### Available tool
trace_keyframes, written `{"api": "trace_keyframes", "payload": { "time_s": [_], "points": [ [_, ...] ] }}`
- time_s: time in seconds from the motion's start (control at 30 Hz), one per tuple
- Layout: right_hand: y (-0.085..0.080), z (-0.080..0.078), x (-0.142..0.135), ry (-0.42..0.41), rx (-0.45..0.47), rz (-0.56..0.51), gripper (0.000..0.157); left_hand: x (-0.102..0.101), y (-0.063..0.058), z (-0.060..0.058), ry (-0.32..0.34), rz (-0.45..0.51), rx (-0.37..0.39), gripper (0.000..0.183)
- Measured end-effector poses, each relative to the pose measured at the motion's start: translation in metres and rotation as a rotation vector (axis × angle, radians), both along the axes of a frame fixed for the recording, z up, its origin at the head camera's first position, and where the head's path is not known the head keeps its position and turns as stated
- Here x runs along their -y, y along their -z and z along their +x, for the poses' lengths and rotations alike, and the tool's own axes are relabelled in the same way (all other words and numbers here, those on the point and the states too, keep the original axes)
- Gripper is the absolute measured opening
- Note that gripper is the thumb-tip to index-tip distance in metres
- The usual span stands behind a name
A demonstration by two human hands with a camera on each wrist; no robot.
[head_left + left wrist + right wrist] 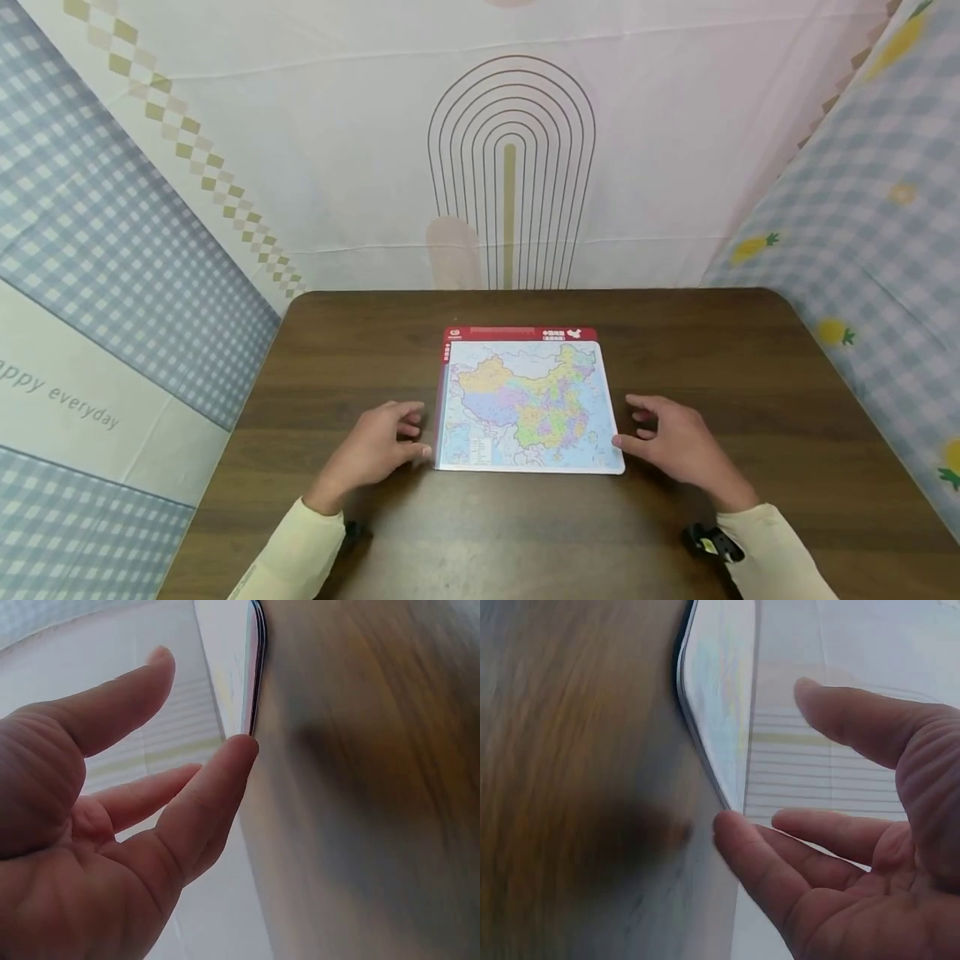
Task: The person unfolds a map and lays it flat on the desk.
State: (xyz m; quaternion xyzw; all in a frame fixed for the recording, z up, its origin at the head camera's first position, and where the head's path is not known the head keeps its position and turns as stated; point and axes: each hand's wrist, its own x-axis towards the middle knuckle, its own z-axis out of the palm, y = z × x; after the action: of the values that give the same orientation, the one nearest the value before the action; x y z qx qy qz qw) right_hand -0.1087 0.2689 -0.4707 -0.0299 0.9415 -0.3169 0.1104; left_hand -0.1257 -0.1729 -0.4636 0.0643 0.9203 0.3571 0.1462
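A flat map board (pixel 525 408) showing a coloured map of China lies on the brown table, with a red band along its far edge. Beside its left edge is my left hand (pixel 378 443), thumb and fingers spread apart and holding nothing. My right hand (pixel 675 440) is at the opposite edge, its thumb tip right at the near right side. In the left wrist view, a fingertip of the left hand (pixel 157 817) overlaps the edge of the board (pixel 255 667). The right wrist view shows the right hand (pixel 832 862) with a fingertip at the board's thin rim (pixel 697 742).
The dark wood table (pixel 360 350) has rounded far corners. Behind it hangs a pale cloth (pixel 352 167) with an arch pattern. Blue checked cloths hang at the left (pixel 112 167) and right (pixel 885 250). Dark straps (pixel 712 543) show at the cuffs.
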Motion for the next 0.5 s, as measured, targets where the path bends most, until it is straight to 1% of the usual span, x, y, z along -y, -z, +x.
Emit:
{"api": "trace_keyframes", "payload": {
  "time_s": [0.13, 0.23, 0.4, 0.5],
  "points": [
    [-0.002, 0.002, 0.005, 0.002, 0.047, -0.019, 0.075, -0.009, 0.001, -0.002, -0.006, 0.053, 0.051, 0.058],
    [0.000, 0.004, 0.008, 0.007, 0.064, -0.030, 0.071, -0.014, 0.003, -0.003, -0.005, 0.071, 0.068, 0.057],
    [0.003, 0.006, 0.010, 0.017, 0.078, -0.015, 0.071, -0.019, 0.007, -0.002, 0.007, 0.034, 0.065, 0.068],
    [0.004, 0.006, 0.011, 0.004, 0.051, 0.011, 0.074, -0.022, 0.009, -0.002, 0.021, 0.008, 0.046, 0.073]
  ]
}}
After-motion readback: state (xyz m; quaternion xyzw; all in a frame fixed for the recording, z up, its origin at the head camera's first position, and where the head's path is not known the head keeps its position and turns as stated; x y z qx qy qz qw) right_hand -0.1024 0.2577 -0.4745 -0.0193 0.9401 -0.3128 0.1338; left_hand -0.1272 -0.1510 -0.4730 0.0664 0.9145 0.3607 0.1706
